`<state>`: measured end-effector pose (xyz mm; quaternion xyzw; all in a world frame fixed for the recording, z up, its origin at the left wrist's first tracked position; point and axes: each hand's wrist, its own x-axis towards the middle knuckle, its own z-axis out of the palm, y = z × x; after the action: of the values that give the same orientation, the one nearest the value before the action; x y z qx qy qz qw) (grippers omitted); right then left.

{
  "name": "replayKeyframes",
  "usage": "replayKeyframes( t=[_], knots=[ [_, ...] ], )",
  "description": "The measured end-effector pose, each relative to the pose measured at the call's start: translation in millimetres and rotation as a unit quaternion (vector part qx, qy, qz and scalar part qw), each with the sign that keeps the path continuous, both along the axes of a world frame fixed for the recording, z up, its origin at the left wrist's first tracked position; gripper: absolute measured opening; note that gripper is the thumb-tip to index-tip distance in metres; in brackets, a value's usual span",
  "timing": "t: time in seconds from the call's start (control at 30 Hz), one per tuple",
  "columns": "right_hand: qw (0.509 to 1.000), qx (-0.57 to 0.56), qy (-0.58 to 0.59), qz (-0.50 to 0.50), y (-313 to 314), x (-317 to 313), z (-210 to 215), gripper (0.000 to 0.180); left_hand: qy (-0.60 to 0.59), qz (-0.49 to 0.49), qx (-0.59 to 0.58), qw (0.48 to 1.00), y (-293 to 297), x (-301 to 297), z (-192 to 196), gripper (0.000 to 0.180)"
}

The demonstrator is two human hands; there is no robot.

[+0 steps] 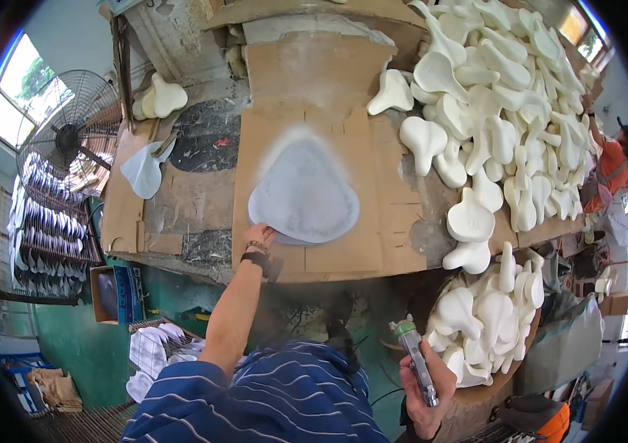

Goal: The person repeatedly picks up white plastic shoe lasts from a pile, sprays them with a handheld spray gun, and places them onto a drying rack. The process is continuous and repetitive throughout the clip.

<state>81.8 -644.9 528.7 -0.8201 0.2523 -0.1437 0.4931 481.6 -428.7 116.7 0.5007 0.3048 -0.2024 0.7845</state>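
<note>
Nearby, cream pieces [503, 139] heaped right of panel [304, 192].

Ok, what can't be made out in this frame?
All in the head view:
Grey piece: its underside, turned away from the camera.
Left hand: exactly where its fingertips sit, hidden at the piece's edge.
Silver tool: part of its body, covered by the right hand.
Heaped white pieces: the lower ones, buried under others.
Co-worker in orange: what the hands do, too small.
</note>
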Motion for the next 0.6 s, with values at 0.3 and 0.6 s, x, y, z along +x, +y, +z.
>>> replayKeyframes(
  t=[0.3,0.6],
  knots=[
    [0.994,-0.009,0.086,0.062,2.5,-26.1,16.6,0.051,-0.012,-0.038,-0.043,0.998,-8.4,-13.8,-1.0,0.049],
    [0.997,0.006,0.044,0.058,7.5,-17.2,-3.4,0.055,-0.060,0.021,-0.219,0.974,-30.4,25.0,48.0,0.039]
  ],
)
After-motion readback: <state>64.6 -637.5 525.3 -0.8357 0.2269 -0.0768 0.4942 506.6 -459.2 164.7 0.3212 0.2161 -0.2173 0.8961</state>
